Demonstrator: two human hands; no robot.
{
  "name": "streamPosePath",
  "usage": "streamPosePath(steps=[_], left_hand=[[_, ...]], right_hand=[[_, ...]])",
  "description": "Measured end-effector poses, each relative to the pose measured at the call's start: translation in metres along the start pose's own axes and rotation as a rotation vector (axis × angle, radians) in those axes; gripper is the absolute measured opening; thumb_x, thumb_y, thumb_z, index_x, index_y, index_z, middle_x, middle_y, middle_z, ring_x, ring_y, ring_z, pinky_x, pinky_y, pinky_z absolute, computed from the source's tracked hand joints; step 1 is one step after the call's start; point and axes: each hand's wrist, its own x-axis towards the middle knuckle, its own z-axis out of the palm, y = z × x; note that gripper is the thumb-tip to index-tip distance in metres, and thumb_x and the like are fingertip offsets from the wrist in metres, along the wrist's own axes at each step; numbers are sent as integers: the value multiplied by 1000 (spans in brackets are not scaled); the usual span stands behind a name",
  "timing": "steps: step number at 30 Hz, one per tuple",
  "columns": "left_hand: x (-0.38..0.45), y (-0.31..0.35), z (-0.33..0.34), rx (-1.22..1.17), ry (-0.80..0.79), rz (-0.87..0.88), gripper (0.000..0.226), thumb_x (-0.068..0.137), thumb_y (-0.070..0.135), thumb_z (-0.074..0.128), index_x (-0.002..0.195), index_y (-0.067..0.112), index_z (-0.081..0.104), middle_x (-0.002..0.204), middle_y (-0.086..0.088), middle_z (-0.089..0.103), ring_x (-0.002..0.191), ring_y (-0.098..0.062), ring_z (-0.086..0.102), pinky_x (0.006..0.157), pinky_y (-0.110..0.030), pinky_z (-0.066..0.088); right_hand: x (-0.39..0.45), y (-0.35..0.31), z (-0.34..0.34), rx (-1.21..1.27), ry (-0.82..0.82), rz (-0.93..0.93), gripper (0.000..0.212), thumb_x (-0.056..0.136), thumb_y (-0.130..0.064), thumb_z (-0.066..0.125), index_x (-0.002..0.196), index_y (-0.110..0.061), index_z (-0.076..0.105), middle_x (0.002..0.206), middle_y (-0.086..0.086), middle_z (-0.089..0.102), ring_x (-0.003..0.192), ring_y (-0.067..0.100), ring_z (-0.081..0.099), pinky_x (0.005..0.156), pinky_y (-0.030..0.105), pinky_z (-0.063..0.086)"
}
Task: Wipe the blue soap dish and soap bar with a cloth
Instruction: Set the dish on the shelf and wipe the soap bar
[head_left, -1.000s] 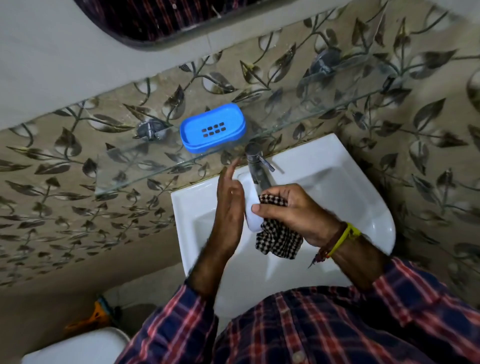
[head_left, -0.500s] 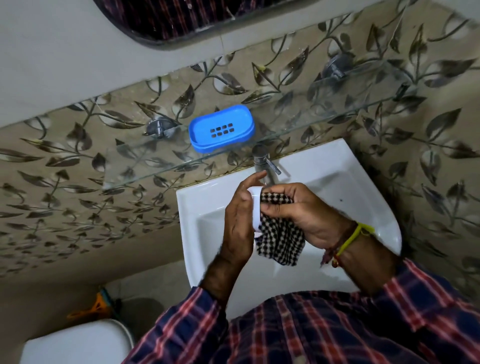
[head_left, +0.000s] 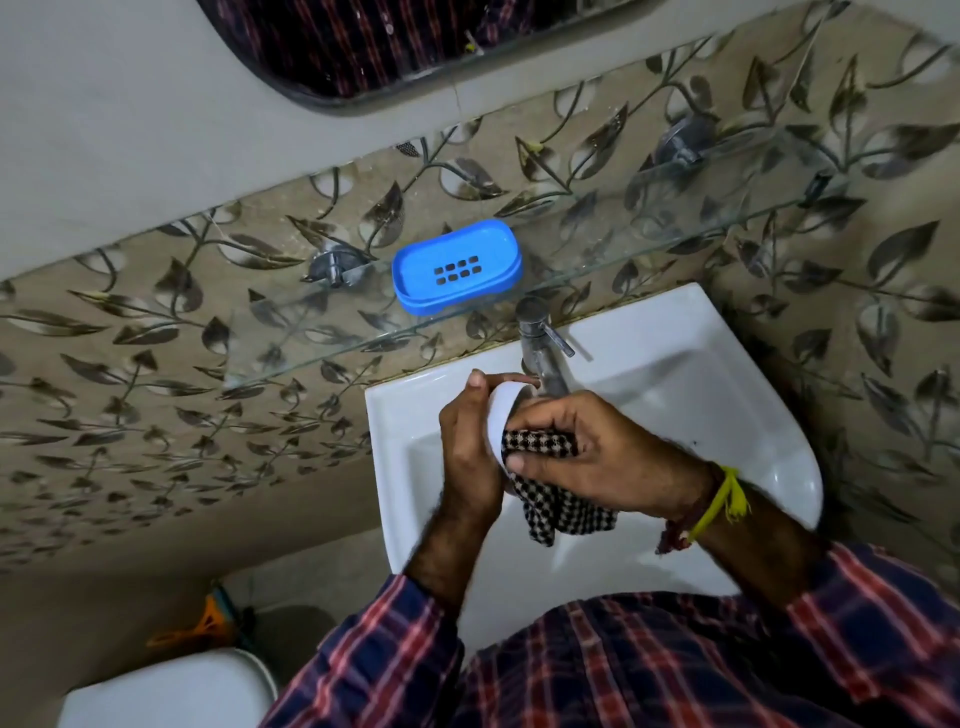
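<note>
White oval soap bar (head_left: 501, 410): mostly hidden between both hands, over the white ceramic basin (head_left: 727, 395). Left hand (head_left: 470, 449): fingers curled round the bar's left side. Right hand (head_left: 597, 452): fingers clamped on a black-and-white checked cloth (head_left: 556, 506), pressing it to the bar; the cloth's lower end hangs free. Blue plastic soap dish (head_left: 456, 266): empty, on the glass shelf (head_left: 649, 244), far left of the chrome tap (head_left: 540, 343).
</note>
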Motion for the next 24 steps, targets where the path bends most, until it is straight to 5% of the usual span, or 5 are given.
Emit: streamPosePath(steps=[3,8,14,16,24], left_hand=[[-3,-2,9,-59,53,-119,63,95,59,39,88,7,73,79,-12,71,76,-27,68,74,-35,54],[-7,-3,3,-30,-71,-74,77,92,72,31,142,16,51,119,-7,75,109,-20,72,83,-24,57],[-4,5,4,61,-33,-119,51,103,56,33,120,24,69,104,-9,78,98,-22,75,78,-27,58],[0,10,2,22,-41,-150,49,98,59,41,115,25,73,99,-9,79,91,-21,76,75,-28,59],[10,17,7,-47,29,-248,51,95,59,49,112,18,75,104,-16,76,95,-30,73,93,-42,55]], right_hand=[[1,0,3,12,71,22,13,86,-8,75,83,1,67,77,13,69,73,14,64,67,33,56],[10,6,13,266,351,91,21,87,-9,73,83,10,64,72,10,59,69,18,53,64,30,46],[5,8,5,2,116,56,3,92,1,64,91,1,67,83,3,67,80,9,62,77,24,51],[3,11,4,-132,55,87,10,91,2,63,100,4,68,100,14,72,98,20,69,90,38,55],[8,3,6,-40,171,68,13,90,6,63,101,4,70,100,17,73,96,28,70,89,37,56]])
